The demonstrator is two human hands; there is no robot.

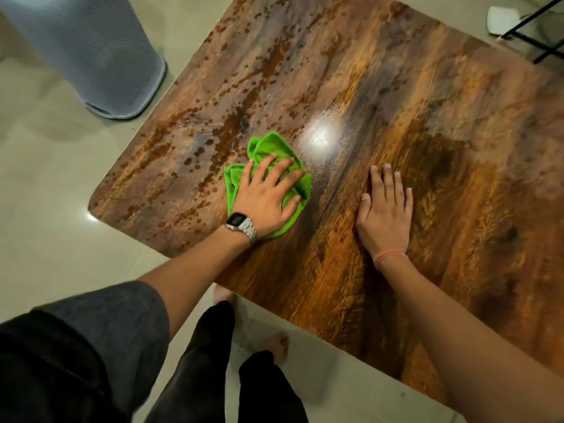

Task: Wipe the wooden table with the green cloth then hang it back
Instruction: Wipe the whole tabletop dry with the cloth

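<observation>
A glossy brown wooden table (pixel 396 102) fills most of the view, with dark speckles on its left part. A crumpled bright green cloth (pixel 268 148) lies on it near the left front corner. My left hand (pixel 267 195), with a metal watch on the wrist, presses flat on top of the cloth, fingers spread over it. To the right, my right hand (pixel 386 209) rests palm down on the bare wood, fingers together, holding nothing. A thin pink band circles that wrist.
A pale blue ribbed bin (pixel 100 53) stands on the tiled floor (pixel 45 209) off the table's left edge. Black metal legs (pixel 534 29) and a white object (pixel 500 19) sit at the far right corner. My legs and bare feet stand by the front edge.
</observation>
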